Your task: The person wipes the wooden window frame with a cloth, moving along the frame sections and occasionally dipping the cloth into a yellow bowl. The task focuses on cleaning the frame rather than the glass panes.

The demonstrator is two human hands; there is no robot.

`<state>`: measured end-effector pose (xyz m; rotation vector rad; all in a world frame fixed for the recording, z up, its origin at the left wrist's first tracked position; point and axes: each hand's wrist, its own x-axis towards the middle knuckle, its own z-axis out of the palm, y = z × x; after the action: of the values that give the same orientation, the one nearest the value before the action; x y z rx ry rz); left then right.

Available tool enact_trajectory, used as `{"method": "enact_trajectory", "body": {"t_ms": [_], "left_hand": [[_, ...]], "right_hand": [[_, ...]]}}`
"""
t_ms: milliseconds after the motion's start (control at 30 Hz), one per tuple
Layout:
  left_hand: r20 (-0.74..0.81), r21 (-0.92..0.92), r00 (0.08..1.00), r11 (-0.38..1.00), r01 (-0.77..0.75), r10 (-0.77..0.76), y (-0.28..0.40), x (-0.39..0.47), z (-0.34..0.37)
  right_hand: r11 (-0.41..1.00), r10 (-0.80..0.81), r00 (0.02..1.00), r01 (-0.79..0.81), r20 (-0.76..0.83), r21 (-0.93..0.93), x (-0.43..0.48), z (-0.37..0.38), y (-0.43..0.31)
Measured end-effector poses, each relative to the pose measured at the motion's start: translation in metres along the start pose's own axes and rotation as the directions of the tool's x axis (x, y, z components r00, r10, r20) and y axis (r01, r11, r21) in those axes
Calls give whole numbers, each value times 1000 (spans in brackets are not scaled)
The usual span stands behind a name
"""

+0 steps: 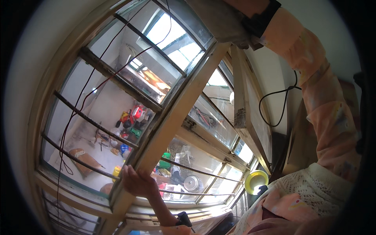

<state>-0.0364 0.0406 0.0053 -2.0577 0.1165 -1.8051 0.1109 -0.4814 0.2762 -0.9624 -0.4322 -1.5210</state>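
Observation:
My left hand (138,181) grips a light wooden window post (176,123), its fingers wrapped near the lower part. A dark strap (183,219) circles that wrist. At the top, my right hand (245,6) is raised and partly cut off by the picture's edge. A bunched grey cloth (218,25) lies along its underside, against the upper end of the post; the fingers are hidden. Another black band (265,17) is around the right wrist. An opened wooden casement sash (239,97) stands right of the post, below the right forearm.
Dark metal bars (95,122) cross the glass panes, and thin cables (88,95) hang before them. A yellow bowl (256,182) sits near my body. A black cable loop (277,108) hangs on the right. Beyond the glass are a brown sack (83,161), a round metal lid (192,183) and tools.

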Motion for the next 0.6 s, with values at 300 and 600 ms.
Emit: {"method": "enact_trajectory", "body": {"t_ms": [300, 600], "left_hand": [[-13, 48, 1000, 999, 14, -14, 2, 0, 1], [-39, 74, 999, 997, -21, 24, 4, 2, 0]], "right_hand": [[970, 163, 980, -138, 113, -199, -25, -11, 151], [857, -134, 828, 372, 544, -356, -41, 32, 200]]}}
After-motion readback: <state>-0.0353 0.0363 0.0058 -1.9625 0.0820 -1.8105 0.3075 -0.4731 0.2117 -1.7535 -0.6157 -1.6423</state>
